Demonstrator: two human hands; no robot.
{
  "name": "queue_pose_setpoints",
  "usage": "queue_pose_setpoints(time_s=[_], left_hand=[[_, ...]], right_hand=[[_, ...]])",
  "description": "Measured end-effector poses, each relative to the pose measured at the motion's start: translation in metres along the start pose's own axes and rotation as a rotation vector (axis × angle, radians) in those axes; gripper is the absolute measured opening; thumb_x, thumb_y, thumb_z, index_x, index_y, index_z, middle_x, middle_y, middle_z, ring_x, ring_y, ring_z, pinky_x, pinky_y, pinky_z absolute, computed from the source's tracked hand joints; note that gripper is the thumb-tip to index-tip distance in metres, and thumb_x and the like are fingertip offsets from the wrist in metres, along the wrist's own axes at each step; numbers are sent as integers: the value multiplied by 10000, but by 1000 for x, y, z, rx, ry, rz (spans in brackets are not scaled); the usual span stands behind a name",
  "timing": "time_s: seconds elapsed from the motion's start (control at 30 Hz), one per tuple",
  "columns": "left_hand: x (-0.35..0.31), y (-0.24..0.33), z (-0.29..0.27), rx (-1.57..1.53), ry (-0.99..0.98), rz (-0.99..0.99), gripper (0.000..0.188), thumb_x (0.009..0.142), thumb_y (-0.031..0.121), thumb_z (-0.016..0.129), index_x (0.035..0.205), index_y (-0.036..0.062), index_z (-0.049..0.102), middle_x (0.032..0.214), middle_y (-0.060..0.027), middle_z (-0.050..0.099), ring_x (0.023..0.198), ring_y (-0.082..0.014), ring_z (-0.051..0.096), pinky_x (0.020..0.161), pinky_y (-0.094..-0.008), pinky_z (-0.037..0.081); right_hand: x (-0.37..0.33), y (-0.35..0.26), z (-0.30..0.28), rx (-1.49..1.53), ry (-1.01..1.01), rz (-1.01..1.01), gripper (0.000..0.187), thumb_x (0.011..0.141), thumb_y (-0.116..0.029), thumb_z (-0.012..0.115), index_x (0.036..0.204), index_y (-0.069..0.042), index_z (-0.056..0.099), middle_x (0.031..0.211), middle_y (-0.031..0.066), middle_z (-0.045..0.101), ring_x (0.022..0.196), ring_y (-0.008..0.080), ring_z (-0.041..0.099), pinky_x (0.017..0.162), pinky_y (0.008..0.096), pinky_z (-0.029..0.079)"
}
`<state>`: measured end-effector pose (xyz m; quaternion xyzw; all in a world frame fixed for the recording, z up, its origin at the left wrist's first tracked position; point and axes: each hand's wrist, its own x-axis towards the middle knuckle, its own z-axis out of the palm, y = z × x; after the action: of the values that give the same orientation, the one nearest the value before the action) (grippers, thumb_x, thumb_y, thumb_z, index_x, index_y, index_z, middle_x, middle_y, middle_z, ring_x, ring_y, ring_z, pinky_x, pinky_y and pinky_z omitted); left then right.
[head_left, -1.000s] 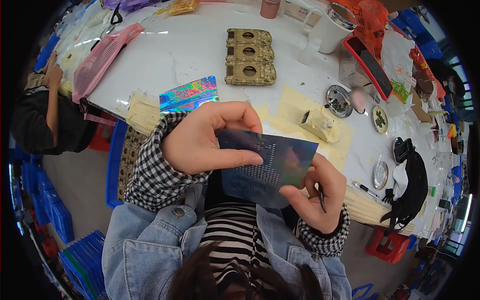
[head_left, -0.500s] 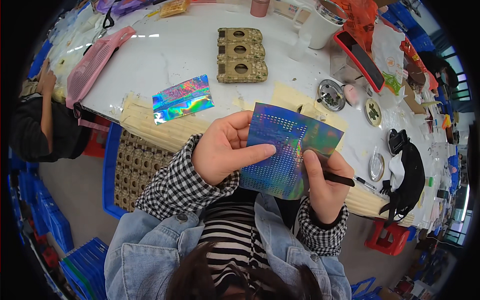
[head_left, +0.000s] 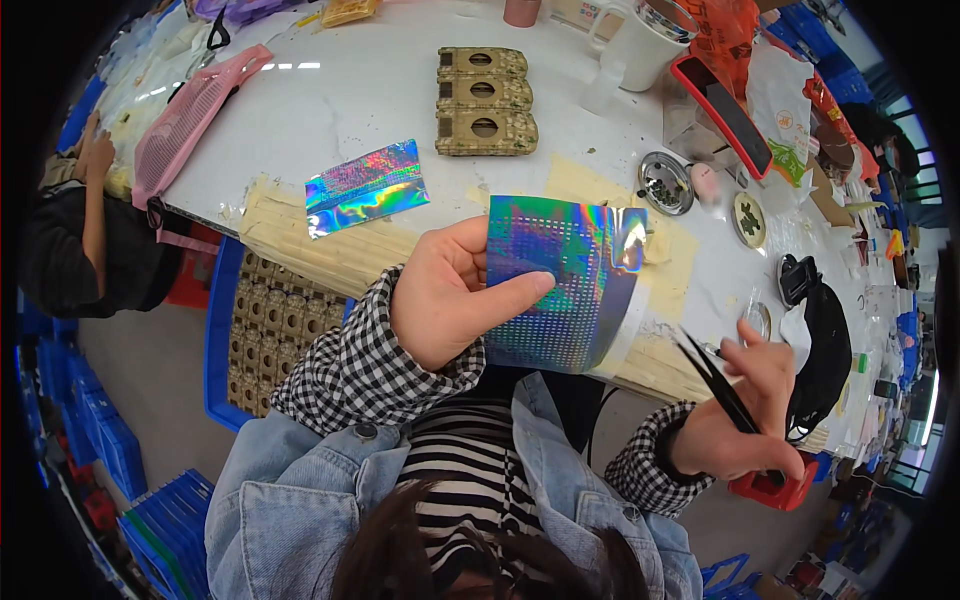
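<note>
My left hand is closed on a shiny holographic sheet with rows of small cut-out marks, its thumb pressed on the front. The sheet is held up over the table's near edge, its right side curling. Off to the right, my right hand is closed round black tweezers, tips apart and pointing up and left, away from the sheet. A smaller holographic piece lies flat on the table beyond my left hand. Farther back sits a row of three camouflage-patterned cases with oval openings.
Cream tape strips line the table's near edge. A blue crate of camouflage cases stands at lower left. To the right are a round metal tin, a red-cased phone, a white mug and a black bag. Another person's arm shows at far left.
My right hand has let go of the sheet and moved right and down with the tweezers. The sheet has turned slightly in my left hand, and its right side now curls.
</note>
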<state>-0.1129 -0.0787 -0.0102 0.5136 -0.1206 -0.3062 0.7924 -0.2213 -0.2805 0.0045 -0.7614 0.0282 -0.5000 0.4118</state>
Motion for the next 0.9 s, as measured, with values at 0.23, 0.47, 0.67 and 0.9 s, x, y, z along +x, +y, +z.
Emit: queue_pose_setpoints(time_s=[0.23, 0.47, 0.67, 0.9], left_hand=[[1, -2, 6, 2, -28, -37, 309, 847, -15, 614, 1147, -55, 549, 1022, -98, 659, 906, -126, 632, 812, -267, 519], [-2, -5, 9, 12, -38, -16, 335, 840, -35, 614, 1165, -56, 537, 1045, -98, 649, 942, -130, 621, 844, -270, 506], [-1, -7, 11, 12, -56, 49, 390, 838, -47, 604, 1211, -43, 488, 1096, -96, 626, 986, -121, 601, 860, -260, 496], [-2, -5, 13, -12, -11, 13, 490, 834, -62, 593, 1279, -4, 394, 1063, -95, 632, 976, -114, 607, 842, -248, 501]], right_hand=[[0, -13, 0, 168, -433, -100, 528, 872, -463, 516, 916, 45, 656, 719, 146, 631, 649, 244, 638, 563, 301, 511], [-13, -21, 15, -18, -502, 53, 380, 655, -3, 802, 1010, -19, 670, 901, 130, 670, 783, 227, 663, 672, 285, 529], [-15, -17, 20, -62, -591, -104, 445, 665, -2, 790, 1081, 3, 634, 1002, 171, 668, 914, 280, 666, 763, 323, 548], [-20, -12, 24, -66, -573, -142, 396, 681, 41, 758, 1055, 5, 631, 979, 168, 673, 906, 283, 671, 766, 323, 553]])
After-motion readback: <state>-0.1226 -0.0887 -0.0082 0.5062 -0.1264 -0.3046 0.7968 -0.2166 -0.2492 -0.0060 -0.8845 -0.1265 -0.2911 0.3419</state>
